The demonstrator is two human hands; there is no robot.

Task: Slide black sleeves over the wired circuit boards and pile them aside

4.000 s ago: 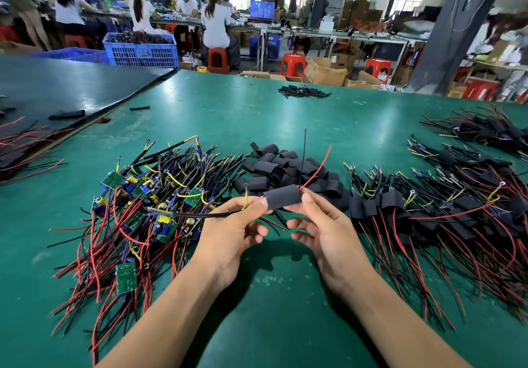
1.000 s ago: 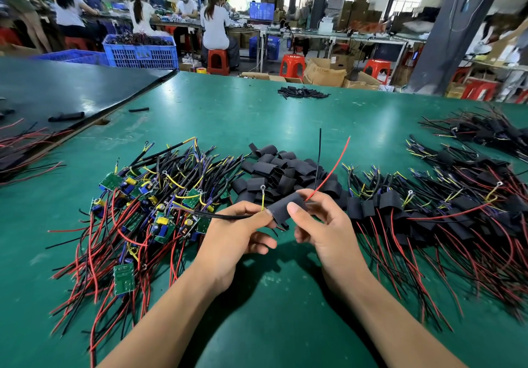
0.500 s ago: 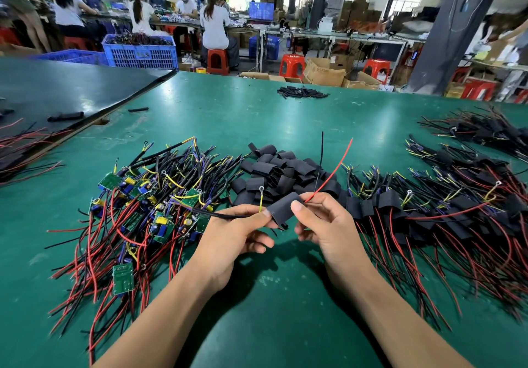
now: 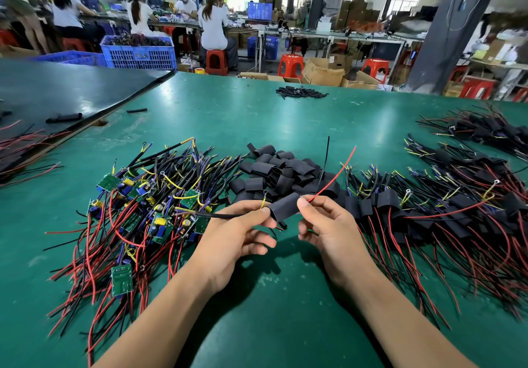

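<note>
Holding: the left hand [image 4: 237, 236] pinches the left mouth of the black sleeve [image 4: 284, 207] between thumb and forefinger, with the other fingers curled underneath. The right hand [image 4: 328, 230] pinches the right end the same way, where the leads come out.
Place: the sleeve sits between the two hands, lifted just above the green table [image 4: 257, 325], near the middle of the view.
Axis: its long axis runs left to right, the right end tipped slightly up and away. A red wire [image 4: 334, 173] and a thin black wire [image 4: 325, 156] rise from that end, and a dark cable [image 4: 225, 215] trails out to the left.
Inside: hidden by the sleeve, so I cannot tell how far anything is seated.
Handling: light and soft by the look, and it probably flattens under a pinch. The wire joints are probably fragile, so it is best held by the sleeve's ends, not pulled by the leads.
Left pile: bare boards [image 4: 148, 196] in tangled wires, just beyond the left hand.
Middle: loose sleeves [image 4: 280, 167] heaped just beyond the hands.
Right pile: sleeved boards [image 4: 428, 210], the likely place to set this one down.
Far: a small heap of black pieces [image 4: 300, 92] near the table's far edge.
</note>
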